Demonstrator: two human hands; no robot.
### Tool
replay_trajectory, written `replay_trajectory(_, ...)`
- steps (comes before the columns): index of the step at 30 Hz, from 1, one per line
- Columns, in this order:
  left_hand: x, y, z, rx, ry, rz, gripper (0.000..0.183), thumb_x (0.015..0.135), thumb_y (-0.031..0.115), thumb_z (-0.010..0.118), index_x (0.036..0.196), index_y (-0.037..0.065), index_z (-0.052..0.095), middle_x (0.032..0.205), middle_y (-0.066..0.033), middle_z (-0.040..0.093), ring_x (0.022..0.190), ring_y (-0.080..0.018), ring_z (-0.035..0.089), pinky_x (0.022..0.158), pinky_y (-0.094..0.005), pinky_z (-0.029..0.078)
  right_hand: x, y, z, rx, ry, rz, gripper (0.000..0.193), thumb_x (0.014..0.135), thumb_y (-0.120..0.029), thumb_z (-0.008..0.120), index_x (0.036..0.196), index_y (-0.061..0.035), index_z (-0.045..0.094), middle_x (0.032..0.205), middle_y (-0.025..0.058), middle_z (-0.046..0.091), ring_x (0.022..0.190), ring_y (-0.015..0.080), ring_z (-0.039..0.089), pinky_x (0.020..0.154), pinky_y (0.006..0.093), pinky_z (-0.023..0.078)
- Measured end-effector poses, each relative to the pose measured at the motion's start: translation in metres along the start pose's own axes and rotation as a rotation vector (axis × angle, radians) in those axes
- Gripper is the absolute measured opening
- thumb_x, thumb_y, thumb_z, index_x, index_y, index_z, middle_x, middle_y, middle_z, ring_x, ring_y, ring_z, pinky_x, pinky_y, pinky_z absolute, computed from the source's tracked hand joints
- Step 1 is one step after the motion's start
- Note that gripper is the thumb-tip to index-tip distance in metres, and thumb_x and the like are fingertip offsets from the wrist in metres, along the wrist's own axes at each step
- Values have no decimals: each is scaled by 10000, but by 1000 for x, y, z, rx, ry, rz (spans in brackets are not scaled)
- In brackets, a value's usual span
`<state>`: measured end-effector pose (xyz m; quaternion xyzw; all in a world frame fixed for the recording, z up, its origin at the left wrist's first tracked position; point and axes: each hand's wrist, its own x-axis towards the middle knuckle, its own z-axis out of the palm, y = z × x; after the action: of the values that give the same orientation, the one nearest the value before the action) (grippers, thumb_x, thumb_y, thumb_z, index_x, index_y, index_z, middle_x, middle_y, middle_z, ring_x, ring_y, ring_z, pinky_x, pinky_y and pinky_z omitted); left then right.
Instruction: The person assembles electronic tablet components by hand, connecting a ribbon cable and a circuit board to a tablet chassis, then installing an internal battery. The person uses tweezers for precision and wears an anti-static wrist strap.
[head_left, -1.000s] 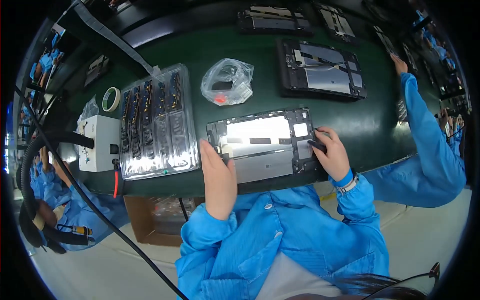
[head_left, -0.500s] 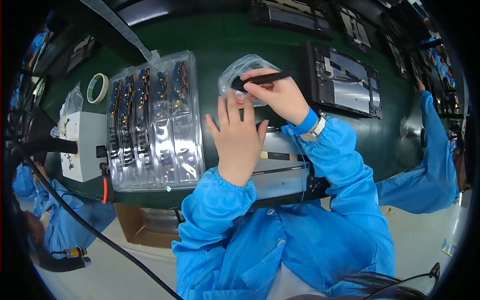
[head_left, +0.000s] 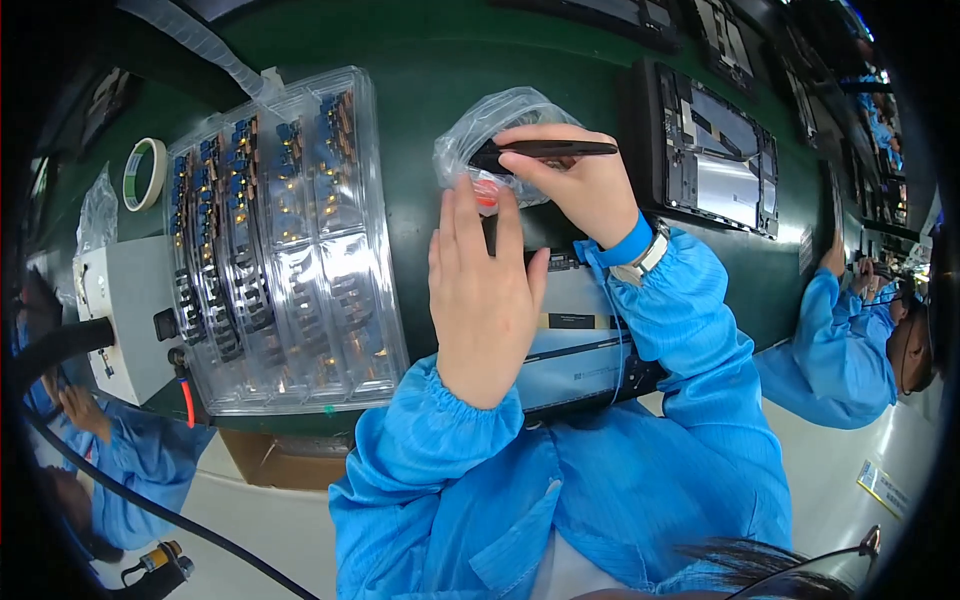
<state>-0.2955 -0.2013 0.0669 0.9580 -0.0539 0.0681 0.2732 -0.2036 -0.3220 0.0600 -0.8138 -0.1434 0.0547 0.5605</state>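
Note:
My right hand (head_left: 580, 185) is closed around black tweezers (head_left: 565, 148), over a clear plastic bag (head_left: 470, 125) with a red patch on its near side. The tips of the tweezers are hard to make out against the bag. Fingers stretched out and slightly apart, my left hand (head_left: 485, 300) touches the near edge of the bag with its fingertips. Beneath and beside my hands lies an opened tablet-like device (head_left: 575, 375) with a silver inner panel, partly covered by my arms. A blue band and a watch circle my right wrist.
To the left stands a clear blister tray (head_left: 385, 330) with rows of small flex-cable parts. Beyond it are a tape roll (head_left: 128, 180) and a white box (head_left: 140, 300) with a thick black hose. Another opened device (head_left: 725, 165) rests at right. Co-workers in blue sit on both sides.
My head view has shifted, so the tray appears larger and further left. My left hand's fingers have drawn closer together at the bag, uncovering more of the red patch. My right hand keeps the tweezers.

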Motion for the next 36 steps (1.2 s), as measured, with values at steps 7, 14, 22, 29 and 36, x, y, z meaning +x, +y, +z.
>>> replay_trajectory(7,0,-2,0,-11,10,3,486,781,188,613,1201,-6,464,1289,-242,333,1129,-396,408,915,-445,374,3,4,5,-69,21,-62,183,714,-81,675,893,-46,672,870,98,660,746,180,643,685,258,515)
replay_trajectory(14,-3,-1,3,13,32,30,493,790,190,599,1215,-4,445,1287,-254,330,1139,-402,401,915,-449,371,1,0,0,-40,-27,-11,177,758,-44,641,932,-12,651,878,80,652,773,127,604,704,237,489)
replay_trajectory(22,-20,13,-38,-105,104,88,480,779,131,591,1210,-17,440,1294,-246,325,1170,-429,351,933,-475,340,-39,-48,-32,488,50,113,210,829,-102,588,1012,0,604,952,79,606,845,134,562,775,253,448)
replay_trajectory(29,-117,-4,-78,-819,150,161,413,813,54,463,1211,-52,431,1278,-228,393,1193,-333,399,992,-375,300,-149,-102,-8,1222,-251,314,250,842,-162,583,1025,8,563,1000,104,581,873,156,559,774,282,470)
replay_trajectory(36,-209,-15,-86,-1435,510,-95,383,925,240,338,1144,-56,443,1181,-194,497,1112,-271,482,960,-362,367,-202,-95,117,1658,-827,701,264,906,-184,481,1097,-3,509,1022,91,587,913,145,570,803,255,464)
